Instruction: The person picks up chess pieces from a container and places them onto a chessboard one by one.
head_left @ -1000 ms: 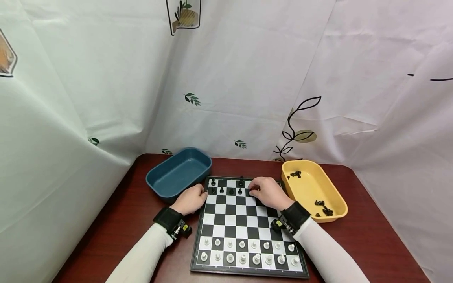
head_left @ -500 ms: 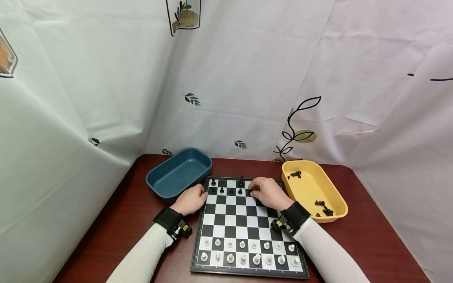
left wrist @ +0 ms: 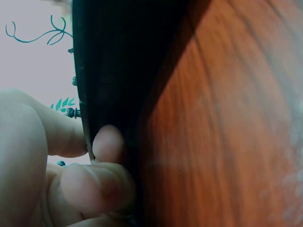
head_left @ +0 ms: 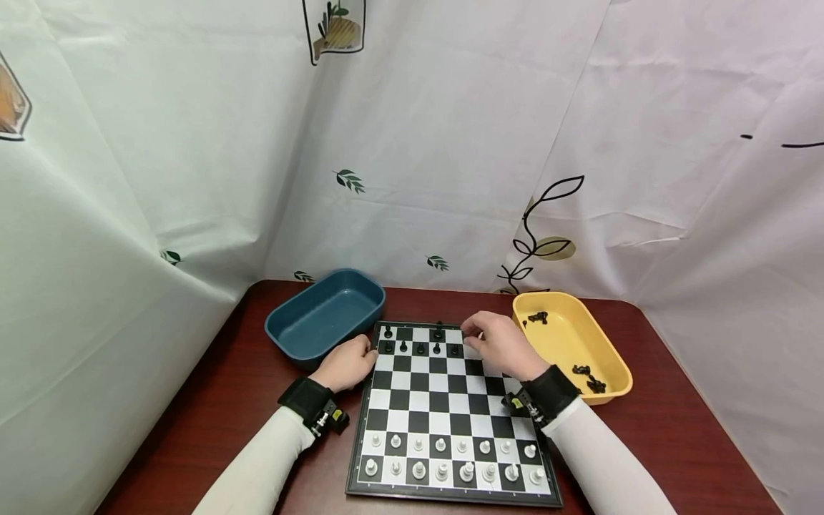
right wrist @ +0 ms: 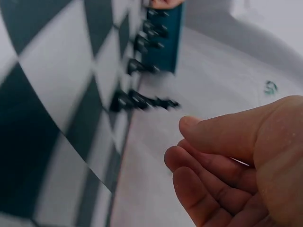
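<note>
My hands at the far end of the chessboard (head_left: pixel 450 408).

The board lies on the red-brown tabletop (head_left: pixel 212 400), with a blue tray (head_left: pixel 325 313) just off its far-left corner and a yellow tray (head_left: pixel 569 343) off its far-right one. My left hand (head_left: pixel 346 363) grips the board's far-left edge, fingers curled round it. My right hand (head_left: pixel 498 343) hovers over the far-right squares, fingers loosely bent and holding nothing, just right of the nearest black pawn (head_left: pixel 454 350). White pieces (head_left: pixel 450 461) fill the near two rows.

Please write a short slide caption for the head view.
Left hand grips chessboard edge; right hand hovers near black pieces.
</note>
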### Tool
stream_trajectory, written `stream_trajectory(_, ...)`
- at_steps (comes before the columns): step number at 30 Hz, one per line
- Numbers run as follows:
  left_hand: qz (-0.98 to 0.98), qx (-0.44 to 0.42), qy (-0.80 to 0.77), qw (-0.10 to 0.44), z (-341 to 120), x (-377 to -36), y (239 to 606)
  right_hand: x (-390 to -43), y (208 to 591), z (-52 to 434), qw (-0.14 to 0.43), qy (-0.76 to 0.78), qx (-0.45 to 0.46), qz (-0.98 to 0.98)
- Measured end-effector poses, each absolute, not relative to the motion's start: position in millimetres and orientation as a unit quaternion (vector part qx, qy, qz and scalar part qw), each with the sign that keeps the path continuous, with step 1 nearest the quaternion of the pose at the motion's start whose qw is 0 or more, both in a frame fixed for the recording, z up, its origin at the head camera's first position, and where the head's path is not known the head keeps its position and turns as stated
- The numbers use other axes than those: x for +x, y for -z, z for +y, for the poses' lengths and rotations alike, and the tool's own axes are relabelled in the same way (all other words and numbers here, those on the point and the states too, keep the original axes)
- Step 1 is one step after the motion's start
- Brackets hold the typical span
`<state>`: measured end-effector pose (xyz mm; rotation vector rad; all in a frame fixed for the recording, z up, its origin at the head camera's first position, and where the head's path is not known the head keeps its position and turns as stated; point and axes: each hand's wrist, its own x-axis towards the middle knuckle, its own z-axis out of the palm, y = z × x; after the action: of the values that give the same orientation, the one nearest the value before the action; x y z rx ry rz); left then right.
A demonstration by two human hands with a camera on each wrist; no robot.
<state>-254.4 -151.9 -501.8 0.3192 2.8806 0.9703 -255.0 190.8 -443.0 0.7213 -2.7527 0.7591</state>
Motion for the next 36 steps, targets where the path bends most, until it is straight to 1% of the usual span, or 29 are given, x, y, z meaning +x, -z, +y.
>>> stream_trajectory(10, 0.941, 0.099, -0.32, 0.047, -151.6, -253.2, 501.4, -254.4, 413.8, 230.0, 0.154, -0.259, 0.208, -0.931)
stream_trajectory(15, 0.943, 0.101, -0.314, 0.041, -151.2, -253.4, 502.3, -260.0, 407.7, 253.6, 0.18, -0.262, 0.178, -0.931)
stream_trajectory(23, 0.943, 0.099, -0.314, 0.045, -150.6, -253.3, 502.5, -265.1, 405.2, 286.2, 0.254, -0.252, 0.166, -0.919)
stream_trajectory(31, 0.943, 0.099, -0.315, 0.046, -150.7, -251.8, 500.8, -274.2, 415.6, 309.8, 0.246, -0.243, 0.143, -0.927)
stream_trajectory(36, 0.943, 0.097, -0.316, 0.047, -150.8, -253.0, 501.1, -280.6, 426.1, 319.4, 0.216, -0.248, 0.129, -0.936)
